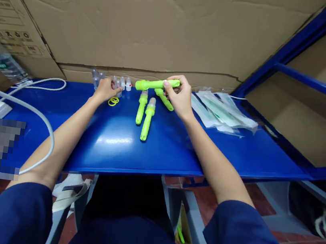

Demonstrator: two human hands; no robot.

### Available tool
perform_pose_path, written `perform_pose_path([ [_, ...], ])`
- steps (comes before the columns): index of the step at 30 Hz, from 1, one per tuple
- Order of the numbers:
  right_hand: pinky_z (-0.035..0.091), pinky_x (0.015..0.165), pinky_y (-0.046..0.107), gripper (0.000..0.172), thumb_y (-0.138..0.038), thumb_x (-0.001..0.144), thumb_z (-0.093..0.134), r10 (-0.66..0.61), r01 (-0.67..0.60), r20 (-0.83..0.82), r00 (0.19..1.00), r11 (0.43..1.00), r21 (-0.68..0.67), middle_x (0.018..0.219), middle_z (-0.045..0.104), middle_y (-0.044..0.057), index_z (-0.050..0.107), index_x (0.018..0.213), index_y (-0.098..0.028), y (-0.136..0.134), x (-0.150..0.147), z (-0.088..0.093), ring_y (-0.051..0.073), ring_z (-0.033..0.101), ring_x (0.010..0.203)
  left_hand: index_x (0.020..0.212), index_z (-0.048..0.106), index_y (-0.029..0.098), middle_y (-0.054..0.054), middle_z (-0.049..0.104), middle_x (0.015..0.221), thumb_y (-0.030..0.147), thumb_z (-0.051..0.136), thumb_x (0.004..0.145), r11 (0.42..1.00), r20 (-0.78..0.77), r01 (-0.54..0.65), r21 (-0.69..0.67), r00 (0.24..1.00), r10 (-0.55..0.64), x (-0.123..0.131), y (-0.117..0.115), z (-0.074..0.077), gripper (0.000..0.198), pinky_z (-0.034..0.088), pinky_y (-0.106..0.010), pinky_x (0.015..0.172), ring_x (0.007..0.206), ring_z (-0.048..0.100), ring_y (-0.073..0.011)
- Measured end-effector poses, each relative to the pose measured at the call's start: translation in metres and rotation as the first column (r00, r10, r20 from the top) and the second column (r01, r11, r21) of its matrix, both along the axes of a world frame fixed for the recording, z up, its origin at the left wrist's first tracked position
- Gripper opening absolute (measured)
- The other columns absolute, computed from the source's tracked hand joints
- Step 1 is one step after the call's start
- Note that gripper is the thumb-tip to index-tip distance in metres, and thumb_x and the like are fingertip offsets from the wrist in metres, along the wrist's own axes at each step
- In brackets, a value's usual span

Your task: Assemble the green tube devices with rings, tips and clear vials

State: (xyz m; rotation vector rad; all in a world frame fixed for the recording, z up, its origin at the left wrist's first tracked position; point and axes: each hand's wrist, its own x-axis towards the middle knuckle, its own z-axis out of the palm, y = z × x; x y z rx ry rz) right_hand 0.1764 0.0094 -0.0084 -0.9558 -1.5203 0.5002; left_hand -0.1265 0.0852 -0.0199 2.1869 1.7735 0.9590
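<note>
- Right hand (182,94) lifted over the blue table (173,152), its forearm slanting in from the lower right, wrist bent slightly inward
- Its thumb presses the near side of a green tube (156,84) with the fingers curled behind, a firm hold near one end
- That tube lies nearly level in the air, tipped slightly up toward the hand, its wider end pointing left
- Left hand (104,90) low over the table's far side, forearm reaching up from the lower left, palm turned down
- Its thumb and fingers are bent and close together at a clear cap (119,91); cannot tell whether they grip it
- Yellow rings (113,101) lie just below the left fingertips
- Two capped green tubes (147,124) lie side by side between the forearms, another green tube (165,100) beside the right hand
</note>
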Motion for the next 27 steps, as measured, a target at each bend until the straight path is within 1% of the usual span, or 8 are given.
perform_pose_path([
  [3,0.064,0.072,0.032,0.063,-0.083,0.081,0.067,-0.001,0.001,0.002,1.000,1.000,-0.016,0.088,0.069,0.004,0.060,0.104,-0.025,-0.005,-0.003,0.002,0.019,0.072,0.076,0.081,0.058,0.019,-0.005,0.060,0.080,0.033,0.076,0.078,0.995,0.025,0.011,0.097,1.000,-0.013,0.005,0.008,-0.001,0.023,0.051,-0.041,0.095,0.090,0.063,-0.0248],
  [8,0.065,0.071,0.035,0.066,-0.085,0.080,0.067,0.004,-0.004,0.007,1.000,1.000,-0.009,0.089,0.069,0.004,0.061,0.104,-0.025,-0.008,-0.006,0.003,0.020,0.072,0.074,0.109,0.065,0.020,-0.008,0.066,0.103,0.042,0.075,0.088,0.951,0.129,0.009,0.309,0.990,-0.051,0.008,-0.003,0.006,0.032,0.050,-0.043,0.099,0.100,0.064,-0.0252],
  [12,0.065,0.072,0.036,0.066,-0.086,0.081,0.064,0.003,-0.003,0.039,0.999,1.000,0.004,0.092,0.069,0.005,0.063,0.108,-0.025,-0.005,-0.006,0.000,0.020,0.073,0.076,0.119,0.067,0.020,-0.010,0.062,0.126,0.058,0.068,0.093,0.895,0.152,-0.150,0.421,0.984,0.094,-0.005,-0.029,0.018,0.046,0.041,-0.051,0.108,0.120,0.059,-0.0290],
  [15,0.065,0.070,0.036,0.068,-0.087,0.082,0.062,-0.002,0.001,0.070,0.998,1.000,0.012,0.093,0.069,0.005,0.063,0.110,-0.026,-0.003,-0.006,-0.004,0.020,0.073,0.076,0.108,0.067,0.017,-0.012,0.056,0.138,0.068,0.073,0.084,0.905,0.090,-0.191,0.380,0.981,0.169,-0.026,-0.040,0.018,0.057,0.035,-0.056,0.111,0.136,0.049,-0.0356],
  [17,0.064,0.068,0.035,0.069,-0.088,0.082,0.061,-0.007,0.006,0.081,0.997,1.000,0.015,0.093,0.069,0.005,0.063,0.110,-0.026,-0.001,-0.005,-0.005,0.020,0.072,0.075,0.101,0.067,0.018,-0.012,0.053,0.145,0.067,0.074,0.081,0.944,-0.002,-0.135,0.302,0.990,0.142,-0.039,-0.042,0.011,0.053,0.033,-0.058,0.112,0.138,0.047,-0.0370],
  [19,0.064,0.068,0.035,0.069,-0.089,0.081,0.061,-0.013,0.012,0.083,0.996,1.000,0.017,0.093,0.069,0.005,0.063,0.109,-0.025,0.000,-0.005,-0.006,0.019,0.072,0.073,0.100,0.067,0.019,-0.013,0.051,0.149,0.065,0.074,0.080,0.956,-0.019,-0.145,0.255,0.988,0.155,-0.048,-0.039,0.002,0.051,0.032,-0.061,0.112,0.140,0.045,-0.0396],
  [24,0.063,0.067,0.034,0.070,-0.091,0.078,0.062,-0.026,0.026,0.075,0.997,1.000,0.004,0.090,0.069,0.005,0.062,0.105,-0.025,-0.001,-0.004,-0.005,0.019,0.071,0.071,0.131,0.058,0.024,-0.013,0.051,0.148,0.069,0.070,0.080,0.947,0.082,-0.209,0.244,0.977,0.195,-0.058,-0.029,-0.011,0.069,0.030,-0.060,0.111,0.145,0.039,-0.0402],
  [27,0.063,0.066,0.035,0.068,-0.089,0.077,0.066,-0.013,0.015,0.049,0.999,1.000,-0.024,0.089,0.069,0.005,0.061,0.101,-0.026,-0.003,-0.005,-0.004,0.019,0.071,0.072,0.137,0.052,0.023,-0.011,0.059,0.136,0.081,0.067,0.079,0.935,0.114,-0.186,0.301,0.981,0.159,-0.060,-0.029,-0.010,0.084,0.027,-0.059,0.108,0.148,0.031,-0.0400],
])
